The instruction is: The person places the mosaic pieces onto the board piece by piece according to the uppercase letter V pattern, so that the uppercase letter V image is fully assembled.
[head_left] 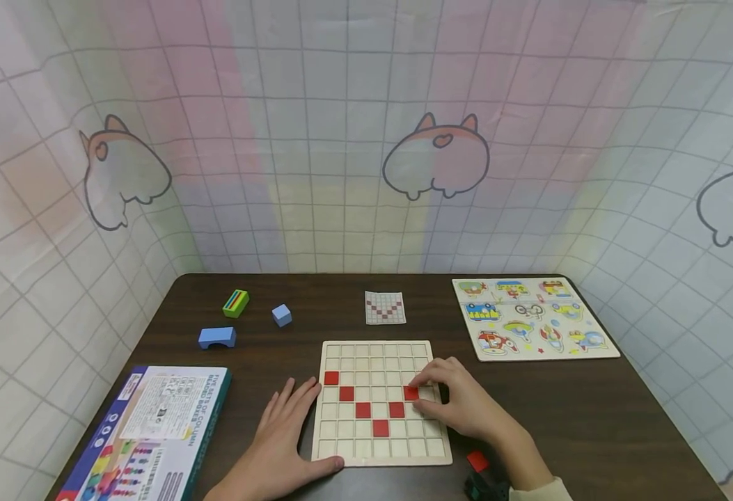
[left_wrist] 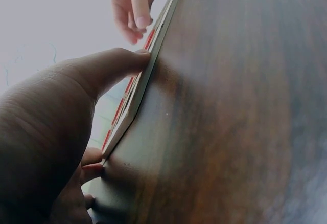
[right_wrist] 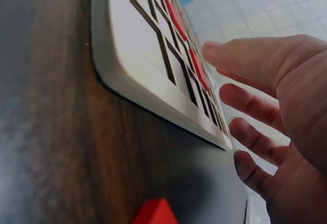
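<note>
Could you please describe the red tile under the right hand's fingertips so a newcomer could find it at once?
Start at the pale wooden grid board at the front middle of the dark table. Six red tiles on it form a partial V. The one meant tops the V's right arm, highest of the three on that side, and is the only tile the right hand touches.

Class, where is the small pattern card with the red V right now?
In the head view the pattern card lies flat on the table, just beyond the grid board, left of the vehicle puzzle.
</note>
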Tool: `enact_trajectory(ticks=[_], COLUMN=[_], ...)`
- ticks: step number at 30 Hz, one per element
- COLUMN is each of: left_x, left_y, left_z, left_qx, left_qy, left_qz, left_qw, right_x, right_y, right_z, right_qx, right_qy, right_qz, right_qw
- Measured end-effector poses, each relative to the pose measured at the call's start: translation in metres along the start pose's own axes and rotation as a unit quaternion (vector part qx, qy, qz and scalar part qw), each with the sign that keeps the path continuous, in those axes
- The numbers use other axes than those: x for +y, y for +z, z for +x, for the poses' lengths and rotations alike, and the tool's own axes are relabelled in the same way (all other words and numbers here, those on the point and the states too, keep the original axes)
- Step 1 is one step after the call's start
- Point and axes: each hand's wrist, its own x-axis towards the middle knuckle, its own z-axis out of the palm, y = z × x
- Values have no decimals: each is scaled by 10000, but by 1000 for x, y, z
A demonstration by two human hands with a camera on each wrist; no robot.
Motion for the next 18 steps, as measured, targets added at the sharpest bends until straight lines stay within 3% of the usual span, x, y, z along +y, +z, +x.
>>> enact_trajectory(ticks=[8, 18], left_x=[1, 3], left_y=[0, -1], left_z=[1, 1], left_qx=[-66, -158], left_qy=[-14, -68], left_qz=[-43, -101], left_qw=[10000, 9998], right_x=[3, 3], right_y=[-9, -16], right_z=[-13, -28], right_qx=[116, -39], right_qy=[-9, 98], right_qz=[32, -29], right_qw=[9999, 9999])
